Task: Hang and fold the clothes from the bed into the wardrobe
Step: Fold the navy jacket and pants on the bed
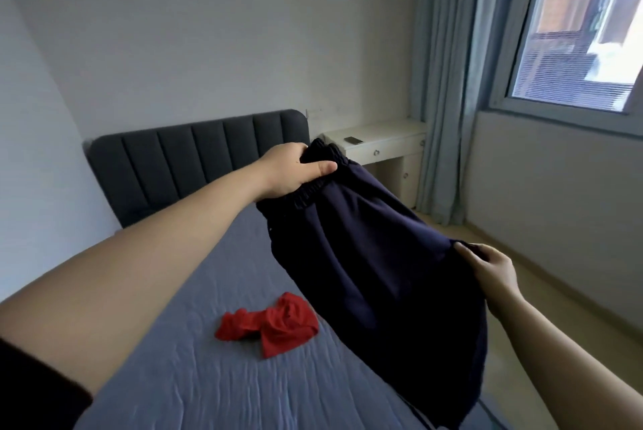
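The dark navy garment [375, 255] hangs in the air over the right edge of the bed, stretched on a slant between both hands. It looks like shorts or a short skirt, though I cannot tell which from here. The left hand [295, 174] is closed round the gathered elastic waistband [313, 193], thumb laid over the top. The right hand [490, 267] pinches the far lower edge, fingers curled into the cloth. To fold it well, I would say the waistband wants pulling level and taut between the two hands so that the body drops flat. Then it could be laid on the mattress and smoothed before being halved, because limp cloth like this will bunch if it is folded in the air. The fabric looks soft, matt and fairly heavy, with the waist puckered into ridges and the rest falling in broad, smooth folds. Below it a red garment [271, 325] lies crumpled on the bed [195, 377], which has a blue-grey sheet faintly rippled with creases. Behind stands a dark headboard [195, 158], padded in upright channels. Beside it is a white counter [382, 132] with drawers and a small dark flat thing [353, 140] on top. Pale blue curtains [442, 81] hang in pleats next to the window [584, 29]. The wardrobe is not in sight.
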A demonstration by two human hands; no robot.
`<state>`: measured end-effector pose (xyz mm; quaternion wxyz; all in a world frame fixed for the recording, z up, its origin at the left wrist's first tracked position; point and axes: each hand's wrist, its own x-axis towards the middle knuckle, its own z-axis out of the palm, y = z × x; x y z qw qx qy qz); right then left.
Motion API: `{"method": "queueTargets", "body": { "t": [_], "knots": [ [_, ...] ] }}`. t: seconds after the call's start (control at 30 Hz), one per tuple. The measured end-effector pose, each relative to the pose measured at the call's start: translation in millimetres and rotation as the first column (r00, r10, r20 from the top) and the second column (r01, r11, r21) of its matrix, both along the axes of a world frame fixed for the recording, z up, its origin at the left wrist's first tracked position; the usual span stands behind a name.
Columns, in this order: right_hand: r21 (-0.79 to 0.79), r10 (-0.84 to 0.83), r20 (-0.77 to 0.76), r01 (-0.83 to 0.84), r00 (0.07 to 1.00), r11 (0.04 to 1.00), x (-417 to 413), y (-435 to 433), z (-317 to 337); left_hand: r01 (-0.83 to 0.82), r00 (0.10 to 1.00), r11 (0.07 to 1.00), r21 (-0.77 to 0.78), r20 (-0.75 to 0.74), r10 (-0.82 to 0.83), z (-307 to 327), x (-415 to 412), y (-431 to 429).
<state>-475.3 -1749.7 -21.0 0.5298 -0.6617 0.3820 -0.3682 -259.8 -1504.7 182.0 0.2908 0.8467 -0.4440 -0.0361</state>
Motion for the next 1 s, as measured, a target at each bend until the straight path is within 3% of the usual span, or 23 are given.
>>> {"method": "queueTargets", "body": {
  "t": [0.23, 0.4, 0.57, 0.73, 0.8, 1.0],
  "knots": [
    [-0.126, 0.111, -0.255, -0.147, 0.961, 0.981, 51.7, 19.5, -13.4, -0.161, 0.97, 0.987, 0.01, -0.181, 0.16, -59.8, 30.2, 57.0],
    [-0.097, 0.261, -0.514, -0.358, 0.817, 0.929, 137.9, 84.7, -82.4, -0.346, 0.883, 0.933, 0.097, -0.302, 0.359, -143.7, 77.1, 135.0],
    [0.094, 0.447, -0.686, -0.539, 0.574, 0.837, 215.4, 196.1, -206.7, -0.532, 0.701, 0.809, 0.247, -0.407, 0.586, -286.4, 114.5, 255.4],
    [0.225, 0.545, -0.724, -0.602, 0.423, 0.766, 272.2, 319.3, -322.3, -0.695, 0.465, 0.624, 0.358, -0.438, 0.769, -416.0, 124.6, 379.0],
    [0.233, 0.553, -0.738, -0.624, 0.387, 0.746, 289.8, 363.4, -358.5, -0.76, 0.405, 0.537, 0.367, -0.379, 0.832, -451.9, 123.0, 418.3],
    [0.147, 0.486, -0.831, -0.737, 0.269, 0.659, 332.4, 467.1, -450.8, -0.808, 0.243, 0.436, 0.395, -0.45, 0.859, -557.4, 127.9, 518.7]
  ]
}}
